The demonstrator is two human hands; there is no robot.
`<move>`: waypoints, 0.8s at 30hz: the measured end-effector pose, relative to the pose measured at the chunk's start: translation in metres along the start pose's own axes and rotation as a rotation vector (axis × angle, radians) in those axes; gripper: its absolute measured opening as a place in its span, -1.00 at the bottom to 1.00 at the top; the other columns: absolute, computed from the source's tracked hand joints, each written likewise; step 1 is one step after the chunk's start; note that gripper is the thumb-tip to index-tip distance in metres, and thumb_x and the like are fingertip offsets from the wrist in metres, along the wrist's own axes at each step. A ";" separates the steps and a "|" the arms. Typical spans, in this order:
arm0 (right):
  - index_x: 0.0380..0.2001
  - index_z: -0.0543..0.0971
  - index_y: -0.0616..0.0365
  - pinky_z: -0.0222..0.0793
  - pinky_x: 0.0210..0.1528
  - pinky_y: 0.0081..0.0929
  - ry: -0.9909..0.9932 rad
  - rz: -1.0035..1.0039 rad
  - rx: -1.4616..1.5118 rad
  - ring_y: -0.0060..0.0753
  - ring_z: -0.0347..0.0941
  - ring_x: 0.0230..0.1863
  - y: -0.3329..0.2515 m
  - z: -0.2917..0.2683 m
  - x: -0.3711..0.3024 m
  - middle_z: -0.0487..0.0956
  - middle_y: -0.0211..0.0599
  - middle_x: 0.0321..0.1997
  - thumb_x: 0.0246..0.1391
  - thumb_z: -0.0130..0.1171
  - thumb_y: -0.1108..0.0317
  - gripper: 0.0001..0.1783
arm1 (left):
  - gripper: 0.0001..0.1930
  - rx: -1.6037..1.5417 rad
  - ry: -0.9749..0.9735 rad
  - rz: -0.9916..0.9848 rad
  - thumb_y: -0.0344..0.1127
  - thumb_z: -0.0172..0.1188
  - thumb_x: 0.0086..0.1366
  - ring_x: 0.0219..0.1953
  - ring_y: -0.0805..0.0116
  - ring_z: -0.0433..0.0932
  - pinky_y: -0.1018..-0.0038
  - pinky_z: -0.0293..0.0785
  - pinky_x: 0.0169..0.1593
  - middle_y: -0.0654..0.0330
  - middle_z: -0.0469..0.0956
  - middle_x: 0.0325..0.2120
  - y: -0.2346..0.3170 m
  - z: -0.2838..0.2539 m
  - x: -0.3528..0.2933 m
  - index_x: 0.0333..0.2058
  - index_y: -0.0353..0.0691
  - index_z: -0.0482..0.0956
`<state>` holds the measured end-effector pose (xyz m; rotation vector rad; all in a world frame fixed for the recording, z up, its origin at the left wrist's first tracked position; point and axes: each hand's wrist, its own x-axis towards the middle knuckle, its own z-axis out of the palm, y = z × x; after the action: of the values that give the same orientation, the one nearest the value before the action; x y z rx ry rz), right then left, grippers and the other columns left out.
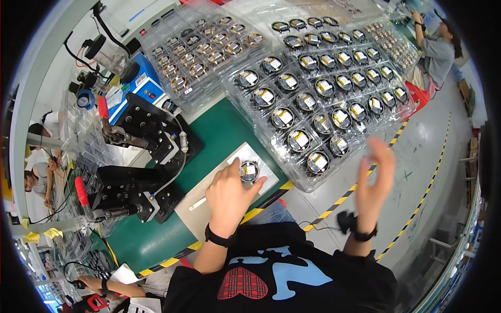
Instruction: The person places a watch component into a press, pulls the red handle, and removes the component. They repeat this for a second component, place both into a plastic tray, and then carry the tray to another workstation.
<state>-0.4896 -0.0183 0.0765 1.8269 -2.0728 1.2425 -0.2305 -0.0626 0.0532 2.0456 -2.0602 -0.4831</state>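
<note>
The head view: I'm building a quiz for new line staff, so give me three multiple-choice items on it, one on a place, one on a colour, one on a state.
1. Where does the small round black part lie?
A. on the pale rectangular mat
B. in the clear plastic tray
C. on the floor

2. What colour are the handles of the black toggle clamps?
A. blue
B. red
C. yellow

3. How is the right hand?
A. gripping a tray
B. resting on the mat
C. raised, open, holding nothing

Key: 1 A, the left hand touches it there; 2 B, both handles show red; 3 C, it is blurred in the air.
</note>
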 end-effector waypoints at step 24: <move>0.03 0.48 0.19 0.24 -0.58 -0.60 -0.224 0.229 0.000 -0.63 0.28 -0.65 0.191 -0.011 0.111 0.42 -0.43 -0.62 0.29 -0.10 0.25 -0.65 | -0.64 -0.444 0.218 0.487 -0.29 0.06 0.25 -0.34 -0.01 0.47 0.16 0.40 -0.27 0.00 0.41 -0.35 0.087 0.022 0.066 0.03 -0.16 0.39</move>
<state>-0.6896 -0.1094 0.0532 1.8467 -2.4614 1.1281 -0.3210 -0.1273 0.0584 1.2395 -1.9982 -0.5353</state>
